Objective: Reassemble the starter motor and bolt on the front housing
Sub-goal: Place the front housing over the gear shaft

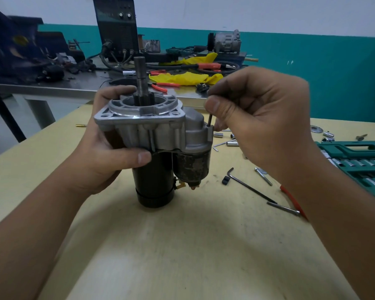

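While standing upright on the pale yellow wooden worktop (pixel 182 245), carries the silver cast-aluminium front housing (pixel 143 124) on top: black cylindrical starter motor (pixel 154 180), with its dark steel pinion shaft (pixel 140 81) sticking straight up through the housing's round opening. Beside the motor body, under the housing's right shoulder, hangs the grimy dark solenoid cylinder (pixel 193 165).

Grips the housing from the left: left hand (pixel 102 152), thumb pressed across the front at the seam between housing and motor body, remaining fingers (pixel 115 92) curled round the back rim. Pinches a thin dark hex key (pixel 210 120) between thumb and forefinger: right hand (pixel 258 118), other fingers curled in; key held upright, lower end seated at a bolt hole on the housing's right lug.

Scattered on the worktop to the right: a long black L-shaped hex key (pixel 249 187), a long silver bolt (pixel 284 208), a smaller silver bolt (pixel 264 176), several small chrome sockets (pixel 232 143) and a green plastic socket-set case (pixel 355 156) lying open. Behind, on a grey metal bench (pixel 41 87): yellow cloth (pixel 182 77), orange-handled pliers (pixel 162 85) and a dark boxy machine with knobs (pixel 117 29).
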The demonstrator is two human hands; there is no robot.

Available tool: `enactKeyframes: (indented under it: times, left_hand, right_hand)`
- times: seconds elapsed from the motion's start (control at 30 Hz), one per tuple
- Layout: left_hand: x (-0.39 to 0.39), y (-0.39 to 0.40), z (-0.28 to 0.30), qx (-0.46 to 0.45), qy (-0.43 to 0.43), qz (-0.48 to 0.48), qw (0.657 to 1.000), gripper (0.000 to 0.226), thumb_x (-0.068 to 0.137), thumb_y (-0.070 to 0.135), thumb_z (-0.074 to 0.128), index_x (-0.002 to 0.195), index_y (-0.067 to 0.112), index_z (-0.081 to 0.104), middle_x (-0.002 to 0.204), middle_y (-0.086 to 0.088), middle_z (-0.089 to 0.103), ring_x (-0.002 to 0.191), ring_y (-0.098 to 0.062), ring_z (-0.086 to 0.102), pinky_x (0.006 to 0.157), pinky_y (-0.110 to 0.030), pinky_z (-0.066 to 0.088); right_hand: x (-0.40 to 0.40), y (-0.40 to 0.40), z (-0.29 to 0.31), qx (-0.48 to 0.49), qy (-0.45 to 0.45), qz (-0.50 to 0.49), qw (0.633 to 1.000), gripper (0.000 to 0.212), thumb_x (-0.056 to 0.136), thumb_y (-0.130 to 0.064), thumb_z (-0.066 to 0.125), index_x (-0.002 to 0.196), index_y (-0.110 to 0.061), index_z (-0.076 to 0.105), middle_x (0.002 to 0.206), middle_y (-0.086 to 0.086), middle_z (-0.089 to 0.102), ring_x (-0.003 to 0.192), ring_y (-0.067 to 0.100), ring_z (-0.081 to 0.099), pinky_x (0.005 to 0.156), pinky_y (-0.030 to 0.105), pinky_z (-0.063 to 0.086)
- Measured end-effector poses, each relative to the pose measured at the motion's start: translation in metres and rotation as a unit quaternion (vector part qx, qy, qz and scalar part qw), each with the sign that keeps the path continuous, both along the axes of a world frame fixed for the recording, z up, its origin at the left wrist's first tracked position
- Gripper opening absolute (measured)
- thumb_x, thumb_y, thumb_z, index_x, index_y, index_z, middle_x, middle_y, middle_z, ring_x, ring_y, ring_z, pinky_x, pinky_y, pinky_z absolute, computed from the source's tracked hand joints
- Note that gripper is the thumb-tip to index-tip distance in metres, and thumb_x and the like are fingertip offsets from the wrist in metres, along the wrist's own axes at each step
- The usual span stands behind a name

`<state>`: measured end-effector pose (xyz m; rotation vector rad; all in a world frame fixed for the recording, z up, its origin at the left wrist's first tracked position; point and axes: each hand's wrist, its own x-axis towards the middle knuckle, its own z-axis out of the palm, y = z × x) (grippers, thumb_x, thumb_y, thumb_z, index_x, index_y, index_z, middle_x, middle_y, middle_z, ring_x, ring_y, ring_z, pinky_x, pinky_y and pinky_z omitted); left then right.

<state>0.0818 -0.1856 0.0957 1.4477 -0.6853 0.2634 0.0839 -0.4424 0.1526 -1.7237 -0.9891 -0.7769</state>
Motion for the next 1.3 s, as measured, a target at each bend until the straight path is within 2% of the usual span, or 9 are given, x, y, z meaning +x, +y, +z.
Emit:
enactKeyframes:
  times: [0.13, 0.27, 0.43, 0.6, 0.73, 0.93, 1.13, 1.2, 1.3]
  left_hand:
    - [0.0, 0.0, 0.001, 0.0, -0.001, -0.006, 1.0, 0.092, 0.059, 0.004, 0.075, 0.138, 0.023, 0.033, 0.142, -0.016, 0.049, 0.134, -0.041, 0.055, 0.104, -0.049, 0.055]
    - [0.0, -0.001, 0.0, 0.0, -0.006, -0.006, 1.0, 0.089, 0.06, 0.004, 0.075, 0.136, 0.026, 0.036, 0.139, -0.01, 0.053, 0.132, -0.037, 0.056, 0.101, -0.045, 0.056]
    - [-0.001, -0.002, 0.002, 0.002, -0.008, -0.007, 1.0, 0.089, 0.06, 0.004, 0.076, 0.137, 0.027, 0.038, 0.14, -0.011, 0.052, 0.132, -0.037, 0.057, 0.102, -0.044, 0.055]
    - [-0.001, -0.003, 0.001, 0.0, -0.008, -0.007, 1.0, 0.09, 0.059, 0.003, 0.077, 0.137, 0.028, 0.039, 0.141, -0.012, 0.053, 0.131, -0.039, 0.057, 0.102, -0.047, 0.056]
    - [0.0, -0.002, 0.001, 0.0, -0.008, -0.007, 1.0, 0.089, 0.06, 0.003, 0.077, 0.136, 0.029, 0.04, 0.14, -0.01, 0.054, 0.131, -0.038, 0.058, 0.101, -0.045, 0.056]
    - [0.0, -0.002, 0.0, -0.001, -0.007, -0.01, 1.0, 0.088, 0.061, 0.003, 0.077, 0.137, 0.027, 0.038, 0.14, -0.008, 0.055, 0.133, -0.038, 0.056, 0.104, -0.046, 0.055]
    - [-0.002, 0.0, 0.0, -0.004, -0.002, -0.007, 1.0, 0.09, 0.06, 0.004, 0.077, 0.137, 0.031, 0.04, 0.143, -0.013, 0.05, 0.132, -0.039, 0.056, 0.102, -0.049, 0.055]
    - [-0.002, 0.0, 0.0, -0.004, -0.001, -0.008, 1.0, 0.09, 0.06, 0.005, 0.077, 0.137, 0.031, 0.039, 0.144, -0.016, 0.048, 0.132, -0.041, 0.056, 0.103, -0.05, 0.055]
    - [-0.002, 0.0, 0.001, -0.006, -0.003, -0.008, 1.0, 0.089, 0.06, 0.005, 0.076, 0.137, 0.03, 0.039, 0.142, -0.011, 0.051, 0.132, -0.037, 0.057, 0.101, -0.047, 0.056]
  right_hand:
    - [0.0, -0.002, 0.003, -0.028, -0.011, -0.004, 1.0, 0.019, 0.091, -0.006, 0.073, 0.104, -0.017, 0.064, 0.085, -0.009, 0.066, 0.072, 0.003, 0.069, 0.067, 0.016, 0.056]
    - [0.0, -0.005, 0.006, -0.046, 0.009, 0.007, 0.999, 0.016, 0.092, -0.004, 0.072, 0.101, -0.015, 0.064, 0.082, -0.008, 0.066, 0.067, 0.004, 0.067, 0.06, 0.014, 0.052]
    - [0.002, -0.008, 0.01, -0.087, 0.006, 0.005, 0.996, 0.018, 0.092, -0.003, 0.07, 0.099, -0.017, 0.063, 0.082, -0.011, 0.064, 0.066, 0.002, 0.067, 0.059, 0.012, 0.05]
    - [0.004, -0.013, 0.011, -0.112, 0.002, -0.003, 0.994, 0.017, 0.093, -0.002, 0.068, 0.099, -0.016, 0.062, 0.083, -0.01, 0.064, 0.065, 0.013, 0.069, 0.058, 0.016, 0.052]
    - [0.005, -0.018, 0.014, -0.13, -0.014, -0.009, 0.991, 0.015, 0.093, -0.003, 0.069, 0.099, -0.016, 0.064, 0.083, -0.008, 0.065, 0.065, 0.014, 0.069, 0.059, 0.02, 0.054]
    - [0.007, -0.017, 0.013, -0.108, 0.001, 0.013, 0.994, 0.013, 0.092, -0.004, 0.072, 0.1, -0.013, 0.066, 0.082, -0.005, 0.068, 0.062, 0.016, 0.071, 0.057, 0.023, 0.056]
    - [0.007, -0.015, 0.007, -0.082, 0.087, 0.06, 0.991, 0.025, 0.09, 0.004, 0.071, 0.108, -0.013, 0.067, 0.084, -0.005, 0.072, 0.062, 0.018, 0.071, 0.059, 0.024, 0.058]
    - [0.006, -0.016, 0.006, -0.086, 0.089, 0.063, 0.99, 0.029, 0.089, 0.005, 0.072, 0.109, -0.015, 0.067, 0.085, -0.007, 0.073, 0.062, 0.016, 0.071, 0.06, 0.026, 0.059]
    - [0.004, -0.014, 0.003, -0.105, 0.083, 0.055, 0.989, 0.029, 0.088, 0.001, 0.073, 0.107, -0.02, 0.069, 0.089, -0.007, 0.073, 0.07, 0.014, 0.073, 0.061, 0.03, 0.062]
